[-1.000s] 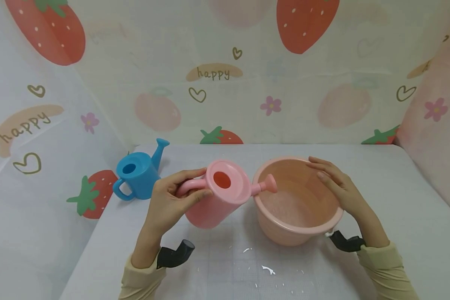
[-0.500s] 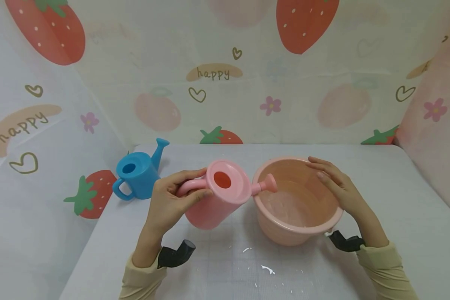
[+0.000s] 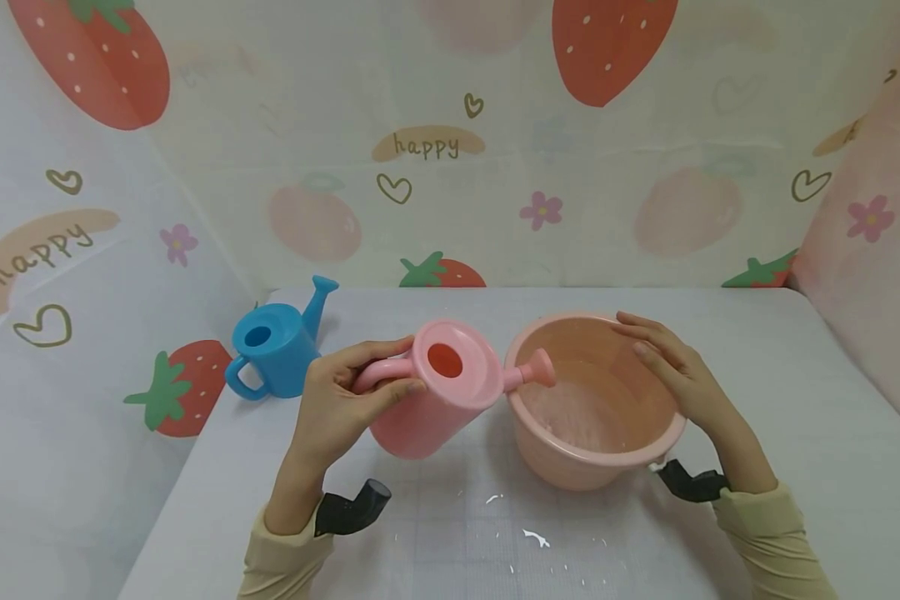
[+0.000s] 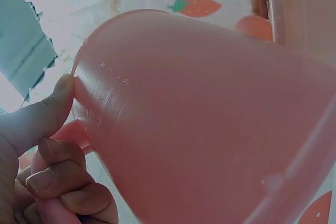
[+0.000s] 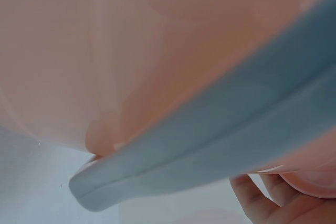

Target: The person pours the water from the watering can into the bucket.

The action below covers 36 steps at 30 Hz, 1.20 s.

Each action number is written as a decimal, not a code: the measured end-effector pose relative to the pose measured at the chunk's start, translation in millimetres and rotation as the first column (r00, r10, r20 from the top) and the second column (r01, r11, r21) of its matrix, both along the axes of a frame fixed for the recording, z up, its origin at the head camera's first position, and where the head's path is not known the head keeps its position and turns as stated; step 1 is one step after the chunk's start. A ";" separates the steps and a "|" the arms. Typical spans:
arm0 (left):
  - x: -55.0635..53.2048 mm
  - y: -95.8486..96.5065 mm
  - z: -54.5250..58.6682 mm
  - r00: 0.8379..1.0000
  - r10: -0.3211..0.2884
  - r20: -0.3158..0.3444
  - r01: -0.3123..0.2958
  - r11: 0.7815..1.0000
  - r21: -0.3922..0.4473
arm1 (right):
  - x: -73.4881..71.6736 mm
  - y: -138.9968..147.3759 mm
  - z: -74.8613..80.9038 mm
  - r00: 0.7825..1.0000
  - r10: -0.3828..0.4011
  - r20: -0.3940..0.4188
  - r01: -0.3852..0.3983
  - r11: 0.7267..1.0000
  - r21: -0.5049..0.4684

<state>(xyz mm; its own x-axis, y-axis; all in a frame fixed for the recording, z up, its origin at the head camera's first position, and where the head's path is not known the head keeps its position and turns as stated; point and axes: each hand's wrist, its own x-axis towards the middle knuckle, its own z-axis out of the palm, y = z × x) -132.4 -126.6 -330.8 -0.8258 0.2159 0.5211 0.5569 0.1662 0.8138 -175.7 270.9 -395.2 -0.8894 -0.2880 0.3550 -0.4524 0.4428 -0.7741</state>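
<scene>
My left hand (image 3: 345, 408) grips the handle of a pink watering can (image 3: 427, 408), tilted to the right off the table. The can's spout head (image 3: 542, 367) hangs over the left rim of a pale pink bucket (image 3: 528, 421). Clear water seems to lie in the bucket; I cannot tell whether any runs from the spout. In the left wrist view, the thumb (image 4: 44, 111) presses the can's body and the fingers curl round the handle. My right hand (image 3: 675, 367) rests on the bucket's right rim, fingers fairly straight. In the right wrist view, a blurred grey-blue band (image 5: 210, 135) crosses the bucket.
A blue watering can (image 3: 273, 354) stands upright at the back left of the white table (image 3: 435, 533). Small wet spots (image 3: 536, 539) shine on the tabletop in front of the bucket. Printed cloth walls (image 3: 435, 208) close off the back and sides.
The print on the left cloth wall has shifted slightly to the left. Both hands, the pink can and the bucket look unmoved.
</scene>
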 end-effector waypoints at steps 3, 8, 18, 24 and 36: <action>0.5 -0.1 0.4 1.000 0.000 0.003 0.000 1.000 -0.002 | 0.1 -0.2 0.1 1.000 -0.008 0.010 0.008 1.000 0.005; 1.2 0.0 1.6 1.000 -0.005 0.001 0.005 1.000 -0.012 | -0.5 1.0 -0.9 1.000 -0.005 0.005 0.005 1.000 0.006; -0.3 -1.3 0.7 1.000 -0.006 -0.007 0.006 1.000 -0.031 | -1.2 2.1 -2.0 1.000 0.002 -0.008 -0.002 1.000 0.000; -1.8 -1.9 -0.4 1.000 -0.002 -0.010 0.002 1.000 -0.029 | -1.0 2.6 -2.2 1.000 -0.002 0.005 0.002 1.000 0.002; -2.6 -4.2 -1.9 1.000 -0.005 0.000 0.005 1.000 -0.029 | -1.4 0.8 -1.8 1.000 0.010 -0.004 -0.010 1.000 -0.008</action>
<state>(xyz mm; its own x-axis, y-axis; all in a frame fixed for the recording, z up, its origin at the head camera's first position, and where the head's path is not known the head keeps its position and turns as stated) -135.1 -130.8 -332.7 -0.8248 0.2352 0.5141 0.5575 0.1868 0.8089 -177.2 271.7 -397.0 -0.8850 -0.2937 0.3613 -0.4601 0.4320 -0.7757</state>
